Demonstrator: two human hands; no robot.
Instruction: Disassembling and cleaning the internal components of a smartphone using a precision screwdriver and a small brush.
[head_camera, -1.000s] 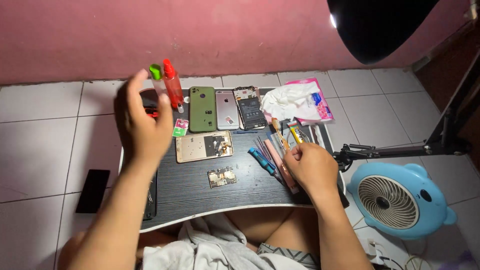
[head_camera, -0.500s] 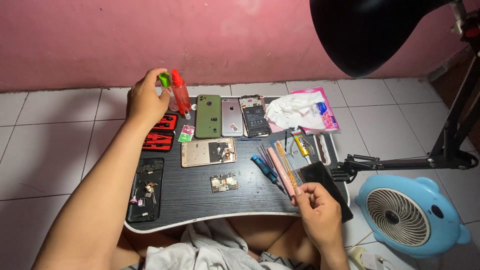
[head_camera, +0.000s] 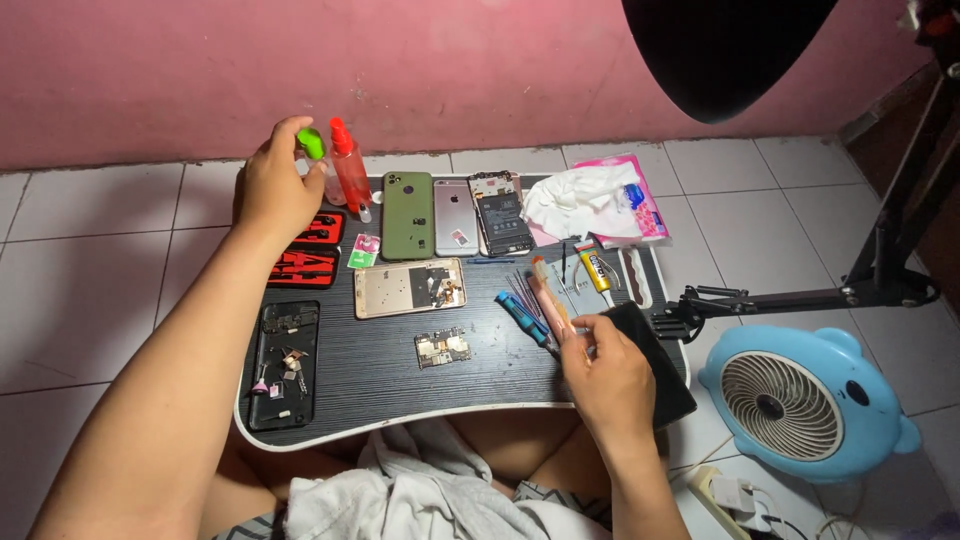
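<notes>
1. Pink wall and pale floor tiles are seen behind a black counter (head_camera: 400, 385) laid with opened phones and tools.
2. At ten o'clock on the counter, the left hand (head_camera: 275, 190) is curled around a green-capped bottle (head_camera: 312, 145), just beside a red spray bottle (head_camera: 350, 170).
3. At four o'clock, the right hand (head_camera: 610, 375) is loosely closed, fingers touching a black phone (head_camera: 655, 360) at the counter's edge.
4. A blue fan (head_camera: 800, 400) stands on the floor at four o'clock.
</notes>
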